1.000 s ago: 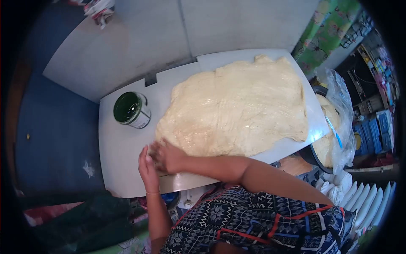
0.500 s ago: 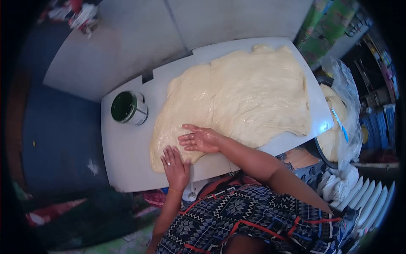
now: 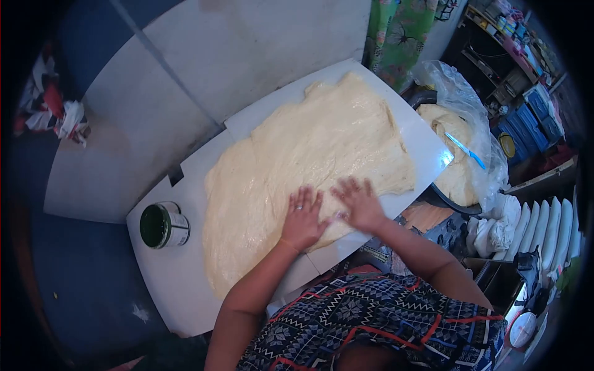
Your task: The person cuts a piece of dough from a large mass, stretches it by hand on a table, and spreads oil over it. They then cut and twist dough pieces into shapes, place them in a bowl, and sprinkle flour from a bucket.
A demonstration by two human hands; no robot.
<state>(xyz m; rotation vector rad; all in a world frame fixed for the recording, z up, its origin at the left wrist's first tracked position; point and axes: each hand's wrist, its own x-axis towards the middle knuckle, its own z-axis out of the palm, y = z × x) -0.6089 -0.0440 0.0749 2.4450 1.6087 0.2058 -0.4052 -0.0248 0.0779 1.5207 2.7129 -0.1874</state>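
A broad, shiny sheet of pale dough (image 3: 297, 148) covers most of the white table (image 3: 193, 309). Near its front edge my left hand (image 3: 302, 217) lies palm down on the dough, fingers spread, a ring on one finger. Just to its right, my right hand (image 3: 359, 205) is over the dough too, fingers apart and slightly blurred, its thumb close to the left thumb. Neither hand holds anything. At the table's left side stands an open tub (image 3: 163, 225) with a dark green inside and a printed label.
Right of the table, a dark basin (image 3: 455, 204) holds more dough, with a clear plastic sheet (image 3: 492, 148) and a blue-handled tool (image 3: 465, 150) over it. White stacked trays (image 3: 544, 232) and a dial scale (image 3: 523, 329) are at the lower right. A pale wall panel (image 3: 247, 55) borders the back.
Both hands have moved rightward along the dough's front edge. My right hand has turned from palm up to palm down. The view has swung to the right.
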